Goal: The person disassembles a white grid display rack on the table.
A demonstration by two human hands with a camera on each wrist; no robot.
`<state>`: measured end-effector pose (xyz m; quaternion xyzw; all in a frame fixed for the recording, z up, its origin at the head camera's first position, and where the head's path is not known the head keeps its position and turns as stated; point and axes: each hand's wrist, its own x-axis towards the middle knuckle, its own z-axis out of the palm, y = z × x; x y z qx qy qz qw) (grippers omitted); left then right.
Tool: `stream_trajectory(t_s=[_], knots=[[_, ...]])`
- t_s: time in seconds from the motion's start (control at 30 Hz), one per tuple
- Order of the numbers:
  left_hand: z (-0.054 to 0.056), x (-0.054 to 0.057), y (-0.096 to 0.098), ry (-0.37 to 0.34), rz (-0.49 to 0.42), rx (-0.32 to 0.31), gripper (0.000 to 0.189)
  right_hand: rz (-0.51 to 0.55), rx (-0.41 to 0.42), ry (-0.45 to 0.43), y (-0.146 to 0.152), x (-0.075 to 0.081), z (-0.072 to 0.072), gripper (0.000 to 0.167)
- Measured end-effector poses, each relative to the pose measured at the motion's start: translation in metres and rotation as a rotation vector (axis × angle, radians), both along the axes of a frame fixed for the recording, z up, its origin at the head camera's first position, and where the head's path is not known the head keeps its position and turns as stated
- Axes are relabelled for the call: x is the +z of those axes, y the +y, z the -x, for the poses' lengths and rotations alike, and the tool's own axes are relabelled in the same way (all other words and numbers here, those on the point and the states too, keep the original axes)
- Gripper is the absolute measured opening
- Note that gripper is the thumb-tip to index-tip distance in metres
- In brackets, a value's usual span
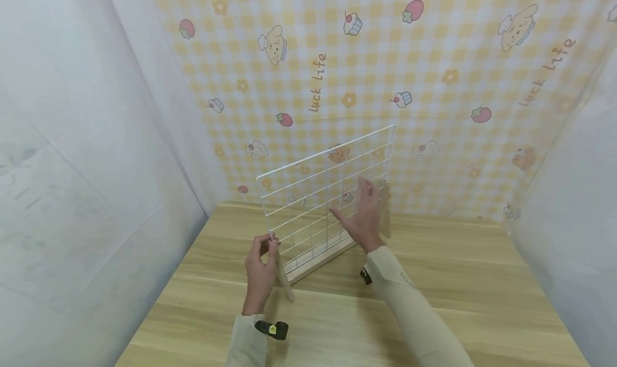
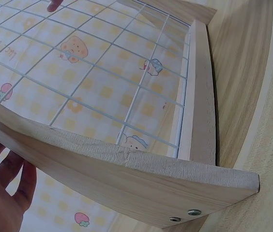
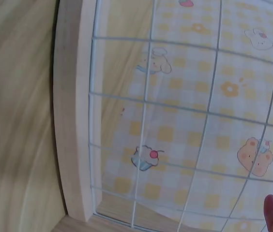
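Our wire grid stands at centre; at seven o'clock our left hand pinches the wooden side panel, at four our right hand spreads, gripping nothing. Best we brace both ends.

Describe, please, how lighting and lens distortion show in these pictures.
Head view: soft light, with faint shadows on the pale wood-grain tabletop; left wrist view: the bare left hand looks dim; right wrist view: the rectangular rack of white wire and pale wood looks bowed, probably lens distortion.
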<state>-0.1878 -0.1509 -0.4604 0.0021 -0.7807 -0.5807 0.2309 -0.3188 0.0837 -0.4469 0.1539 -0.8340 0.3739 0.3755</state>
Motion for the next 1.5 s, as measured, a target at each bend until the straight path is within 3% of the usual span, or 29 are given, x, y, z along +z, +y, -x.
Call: stream_trajectory(t_s=[0.2,0.5,0.83,1.13,1.33,1.43,1.5], knots=[[-0.001,-0.002,0.000,0.001,0.001,-0.005,0.021,-0.064,-0.129,-0.077,0.011,0.010,0.009,0.112],[0.000,-0.004,0.001,0.028,-0.010,0.002,0.020,0.030,-0.015,-0.120,0.007,0.010,0.016,0.115],[0.002,-0.005,0.004,0.043,-0.032,-0.005,0.019,0.163,0.104,-0.134,0.007,0.007,0.023,0.102],[0.004,-0.006,0.005,0.060,-0.024,-0.006,0.020,0.223,0.123,-0.137,0.010,0.010,0.024,0.096],[0.001,-0.003,0.002,0.046,-0.013,-0.016,0.024,0.200,0.116,-0.051,0.008,0.029,0.026,0.090],[-0.001,0.000,0.001,0.039,-0.005,-0.006,0.023,0.165,0.082,-0.054,0.007,0.043,0.025,0.091],[0.003,-0.008,-0.001,0.029,-0.007,-0.002,0.022,0.151,0.063,-0.085,0.007,0.050,0.024,0.092]])
